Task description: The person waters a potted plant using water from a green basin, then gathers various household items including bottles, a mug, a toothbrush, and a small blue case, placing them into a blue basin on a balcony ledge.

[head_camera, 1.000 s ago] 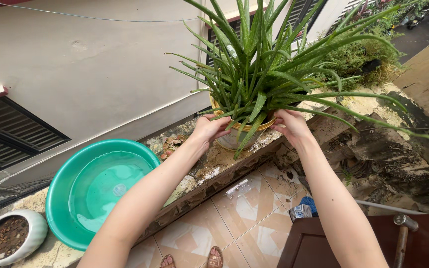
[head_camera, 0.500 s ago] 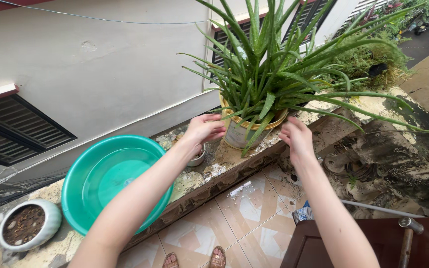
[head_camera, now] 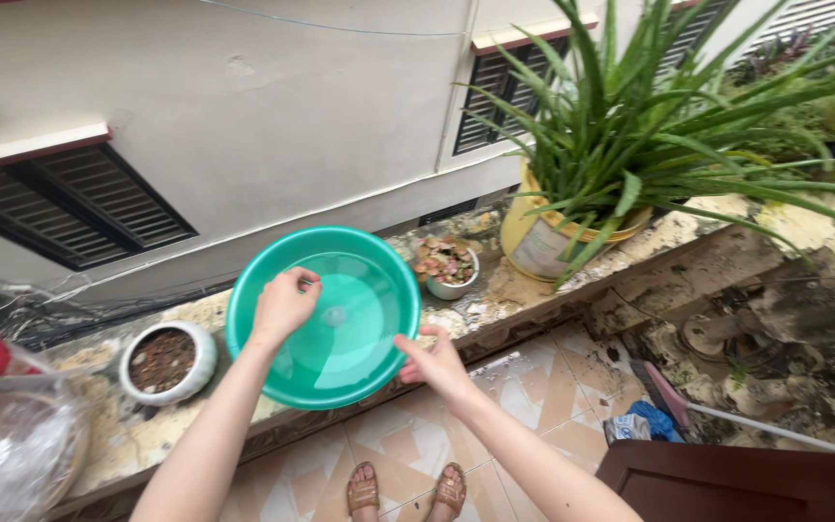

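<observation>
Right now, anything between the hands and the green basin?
Nothing visible. The left hand grips the green basin's rim on the left, and the right hand holds the lower right rim. Both touch it directly.

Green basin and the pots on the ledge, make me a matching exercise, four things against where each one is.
Things:
1. green basin
2. white pot of soil
3. small bowl of succulents
4. spiky plant in a yellow pot

Places:
A. far right on the ledge
B. left of the basin, on the ledge
C. held at its rim by left hand and right hand
D. between the basin and the yellow pot

Pairs: 1-C, 2-B, 3-D, 4-A
</observation>
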